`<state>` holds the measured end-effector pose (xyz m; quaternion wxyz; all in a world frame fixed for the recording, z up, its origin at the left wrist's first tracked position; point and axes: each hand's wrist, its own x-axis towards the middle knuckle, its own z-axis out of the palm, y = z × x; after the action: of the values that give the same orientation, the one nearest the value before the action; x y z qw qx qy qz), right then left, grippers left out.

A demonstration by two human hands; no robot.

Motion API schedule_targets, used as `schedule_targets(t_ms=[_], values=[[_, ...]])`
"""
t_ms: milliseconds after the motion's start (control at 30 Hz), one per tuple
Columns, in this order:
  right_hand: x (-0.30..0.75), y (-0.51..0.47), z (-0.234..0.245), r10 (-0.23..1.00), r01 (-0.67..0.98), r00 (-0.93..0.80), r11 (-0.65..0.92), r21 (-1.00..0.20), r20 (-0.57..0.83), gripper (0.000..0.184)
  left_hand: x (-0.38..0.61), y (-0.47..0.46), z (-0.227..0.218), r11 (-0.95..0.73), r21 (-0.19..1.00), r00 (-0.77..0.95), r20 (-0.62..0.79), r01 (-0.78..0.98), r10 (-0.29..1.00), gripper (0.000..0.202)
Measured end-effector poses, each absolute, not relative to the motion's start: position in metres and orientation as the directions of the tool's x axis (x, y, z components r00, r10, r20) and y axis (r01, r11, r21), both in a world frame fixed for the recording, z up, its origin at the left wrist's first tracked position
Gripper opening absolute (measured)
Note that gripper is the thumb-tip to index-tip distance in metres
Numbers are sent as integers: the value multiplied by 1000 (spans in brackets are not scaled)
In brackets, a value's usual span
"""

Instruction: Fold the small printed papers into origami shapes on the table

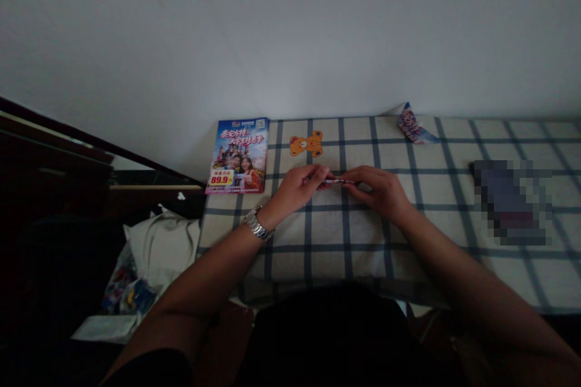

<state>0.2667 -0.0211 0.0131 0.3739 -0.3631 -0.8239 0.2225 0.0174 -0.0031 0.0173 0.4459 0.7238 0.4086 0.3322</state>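
Dimly lit pale wall (290, 36), checked tablecloth (327, 236) against it, dark furniture (54, 157) at left

A thin, narrow strip (338, 181), dark with small pale and reddish printed marks, ran roughly level from side to side. Its left end was pinched in the left hand (306, 179) and its right end in the right hand (380, 189), leaving the short middle stretch visible. It looked straight; its material and any folds were too small to make out.
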Motion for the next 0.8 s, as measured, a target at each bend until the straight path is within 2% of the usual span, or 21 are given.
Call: schedule_targets(t_ms=[200,400,800], values=[[267,-22,14,835,466,-386,544,-698,392,7,17,-5,18,-524,807,465,366,272,806,28],[266,-23,15,850,450,-409,504,-737,331,11,21,-10,21,-538,782,485,354,316,800,11],[263,-25,16,862,441,-389,483,-756,323,8,26,-13,22,-527,783,447,362,331,818,9]])
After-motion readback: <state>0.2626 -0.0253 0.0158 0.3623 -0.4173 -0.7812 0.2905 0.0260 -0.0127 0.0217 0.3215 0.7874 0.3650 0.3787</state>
